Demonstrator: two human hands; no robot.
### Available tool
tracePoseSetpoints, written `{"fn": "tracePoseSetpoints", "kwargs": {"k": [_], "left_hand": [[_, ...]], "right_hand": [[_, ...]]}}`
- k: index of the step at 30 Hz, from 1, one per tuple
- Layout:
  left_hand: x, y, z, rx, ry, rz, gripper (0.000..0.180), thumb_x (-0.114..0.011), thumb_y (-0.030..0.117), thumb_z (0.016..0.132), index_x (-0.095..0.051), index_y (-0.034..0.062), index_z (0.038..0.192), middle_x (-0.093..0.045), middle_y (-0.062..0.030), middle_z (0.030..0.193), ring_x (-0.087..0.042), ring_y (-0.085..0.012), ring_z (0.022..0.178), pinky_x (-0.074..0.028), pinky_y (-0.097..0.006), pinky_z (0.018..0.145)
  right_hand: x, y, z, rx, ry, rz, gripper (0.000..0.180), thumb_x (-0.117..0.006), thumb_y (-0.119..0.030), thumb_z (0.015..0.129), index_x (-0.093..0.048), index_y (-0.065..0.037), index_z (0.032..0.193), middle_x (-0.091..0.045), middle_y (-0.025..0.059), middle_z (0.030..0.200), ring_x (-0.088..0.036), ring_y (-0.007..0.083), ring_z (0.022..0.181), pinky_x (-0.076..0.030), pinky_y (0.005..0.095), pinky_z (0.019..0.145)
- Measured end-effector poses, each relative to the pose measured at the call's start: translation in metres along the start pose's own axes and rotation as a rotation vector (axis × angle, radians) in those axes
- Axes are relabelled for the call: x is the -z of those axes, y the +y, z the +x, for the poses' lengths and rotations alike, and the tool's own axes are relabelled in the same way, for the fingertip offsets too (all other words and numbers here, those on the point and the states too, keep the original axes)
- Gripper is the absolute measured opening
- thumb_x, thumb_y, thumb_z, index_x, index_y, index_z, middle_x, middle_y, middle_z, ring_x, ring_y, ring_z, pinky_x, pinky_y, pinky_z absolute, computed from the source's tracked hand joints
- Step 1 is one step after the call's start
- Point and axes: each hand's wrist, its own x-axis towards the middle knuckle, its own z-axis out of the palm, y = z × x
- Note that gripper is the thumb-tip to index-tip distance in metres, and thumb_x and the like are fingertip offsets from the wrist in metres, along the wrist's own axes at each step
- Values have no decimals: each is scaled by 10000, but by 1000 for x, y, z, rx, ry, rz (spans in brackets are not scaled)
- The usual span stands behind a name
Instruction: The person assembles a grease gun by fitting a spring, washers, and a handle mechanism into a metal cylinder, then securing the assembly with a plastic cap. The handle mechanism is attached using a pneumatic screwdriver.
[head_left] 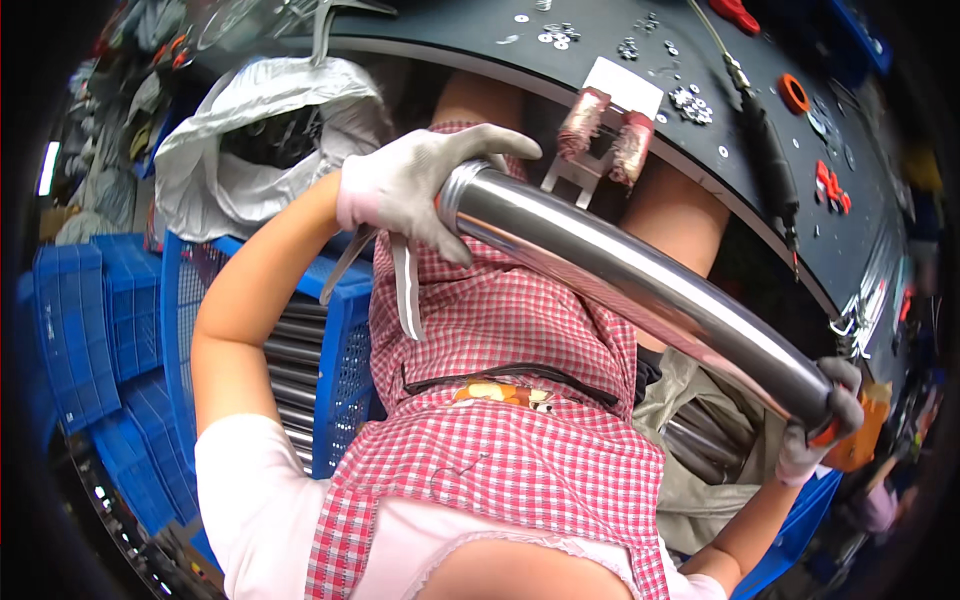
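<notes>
A long, shiny metal tube [620,270] slants across my lap, its left end farther from me than its right. My left hand [420,190], in a pale glove, cups the left end with thumb and fingers spread around it. Flat metal prongs [406,285] stick out below that hand; what they join to is hidden. At the tube's right end my gloved right hand [825,420] has its fingers wrapped round the rim. Beyond the tube, two red wrapped pads [630,148] of a metal holder jut from the table edge.
Washers and small hardware [690,104] lie on the dark table [480,40], beside a black power screwdriver [770,150]. A silvery bag [190,170] stands at left, above a blue crate [345,340] of tubes. More tubes lie in a cloth-lined container [700,430] at right.
</notes>
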Motion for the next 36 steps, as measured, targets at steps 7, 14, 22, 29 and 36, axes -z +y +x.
{"fn": "tracePoseSetpoints", "kwargs": {"k": [7, 14, 22, 29, 36], "left_hand": [[3, -10, -10, -20, -49, -194, 1036, -872, 168, 448, -384, 131, 1361, -596, -79, 1031, -608, -185, 953, -492, -308, 859], [-13, 7, -12, -89, 171, 108, 894, -819, 112, 519, -424, 96, 1320, -610, -122, 1030, -632, -256, 923, -512, -337, 833], [-17, -6, -12, -108, 161, 151, 641, -768, 88, 494, -560, 20, 1097, -602, -131, 1011, -607, -259, 945, -485, -356, 846], [-21, -1, 1, 131, 122, 3, 693, -826, 123, 471, -560, 41, 1106, -605, -149, 1020, -612, -297, 929, -491, -359, 840], [-20, -3, -8, -8, 174, 63, 668, -789, 95, 503, -559, 39, 1128, -615, -133, 1029, -611, -270, 973, -485, -349, 872]], "right_hand": [[1, -19, 8, 266, -2, -165, 535, -622, -494, 805, -409, -249, 1230, -454, 204, 1083, -524, 281, 801, -464, 344, 612], [-10, -16, 16, -641, 109, 283, 545, -536, -498, 871, -420, -76, 1195, -461, 94, 1103, -486, 164, 977, -417, 279, 826], [-18, 16, 11, -180, 116, 121, 854, -505, -748, 747, -425, -40, 1218, -544, 84, 1018, -549, 174, 909, -456, 311, 755], [-24, -10, 22, -373, 128, 53, 1093, -437, -846, 652, -372, 3, 1337, -542, 84, 1021, -522, 131, 937, -449, 277, 806], [-8, 3, 17, -359, -31, 48, 927, -453, -798, 715, -410, -99, 1323, -552, 82, 1021, -527, 91, 834, -469, 231, 642]]}}
